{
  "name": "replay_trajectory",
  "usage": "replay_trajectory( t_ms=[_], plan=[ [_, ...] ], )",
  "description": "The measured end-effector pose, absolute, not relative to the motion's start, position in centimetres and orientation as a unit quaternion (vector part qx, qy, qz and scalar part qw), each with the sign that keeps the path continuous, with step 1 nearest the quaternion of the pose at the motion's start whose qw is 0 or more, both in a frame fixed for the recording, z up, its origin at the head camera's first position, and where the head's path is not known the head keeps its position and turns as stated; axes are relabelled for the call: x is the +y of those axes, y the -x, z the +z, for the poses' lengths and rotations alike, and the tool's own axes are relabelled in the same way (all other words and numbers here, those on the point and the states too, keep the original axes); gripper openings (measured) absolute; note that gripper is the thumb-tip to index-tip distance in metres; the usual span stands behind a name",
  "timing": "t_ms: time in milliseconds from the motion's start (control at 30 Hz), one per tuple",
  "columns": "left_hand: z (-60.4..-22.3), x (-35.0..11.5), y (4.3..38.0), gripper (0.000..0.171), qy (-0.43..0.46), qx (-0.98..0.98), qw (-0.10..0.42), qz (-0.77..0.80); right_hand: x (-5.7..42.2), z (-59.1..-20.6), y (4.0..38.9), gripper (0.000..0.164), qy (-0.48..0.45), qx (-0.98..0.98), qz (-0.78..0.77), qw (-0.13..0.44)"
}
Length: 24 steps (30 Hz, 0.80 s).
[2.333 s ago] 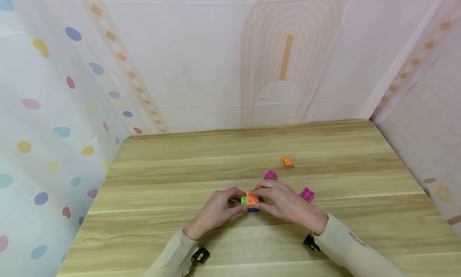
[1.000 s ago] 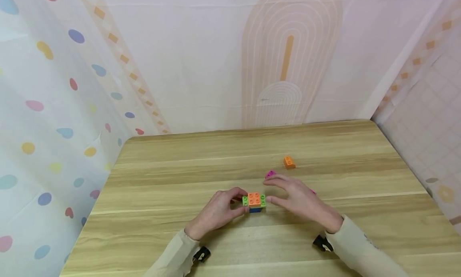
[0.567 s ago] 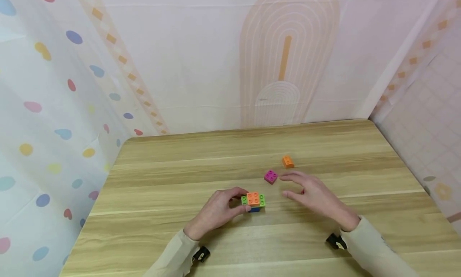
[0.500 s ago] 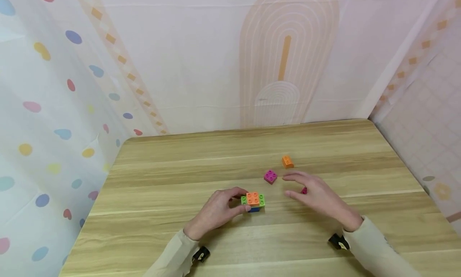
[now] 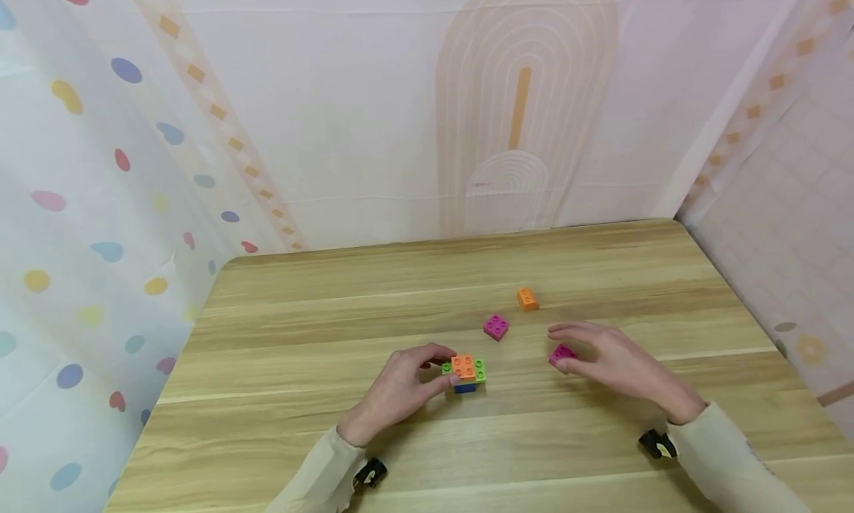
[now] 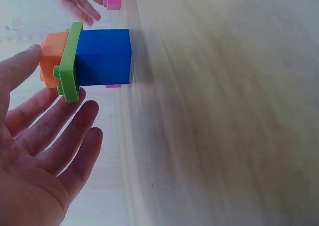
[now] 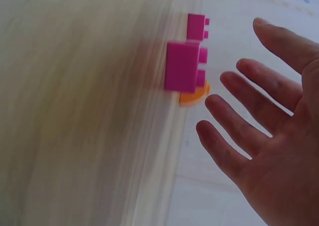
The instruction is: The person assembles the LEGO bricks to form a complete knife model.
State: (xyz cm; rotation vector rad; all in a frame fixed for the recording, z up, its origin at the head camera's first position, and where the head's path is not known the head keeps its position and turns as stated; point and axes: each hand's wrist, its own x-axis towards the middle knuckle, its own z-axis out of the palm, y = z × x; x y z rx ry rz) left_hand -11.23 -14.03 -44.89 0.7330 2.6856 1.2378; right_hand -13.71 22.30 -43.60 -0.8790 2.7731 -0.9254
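A small stack of toy building bricks stands on the table: an orange brick (image 5: 463,365) on top, a green plate (image 6: 70,69) under it, a blue brick (image 6: 103,57) at the bottom. My left hand (image 5: 399,387) holds this stack from the left, thumb on the orange brick's near side and forefinger around the far side. My right hand (image 5: 623,363) hovers over a magenta brick (image 5: 562,354), fingers spread and apart from it in the right wrist view. The thumb overlaps this brick's near corner in the head view.
A second magenta brick (image 5: 496,327) lies beyond the stack. Farther back sits an orange brick with a curved side (image 5: 528,299). The wooden table (image 5: 320,298) ends at a patterned cloth backdrop (image 5: 360,127). Each wrist carries a black camera (image 5: 657,444).
My right hand has let go of the stack and moved right, to the magenta brick there. My left hand has stayed at the stack. The head view has shifted slightly.
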Motion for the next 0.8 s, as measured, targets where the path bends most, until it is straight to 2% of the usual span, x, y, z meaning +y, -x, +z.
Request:
replay_trajectory(
  t_ms=[167, 800],
  plan=[
    [-44.9, -14.0, 11.2, 0.029, -0.243, 0.879, 0.043, 0.409, 23.0, -43.5, 14.0, 0.049, 0.303, 0.904, -0.293, 0.074],
    [-44.9, -14.0, 11.3, 0.027, -0.246, 0.875, 0.052, 0.414, 24.1, -44.1, 15.4, 0.042, 0.356, 0.883, -0.279, 0.13]
  ],
)
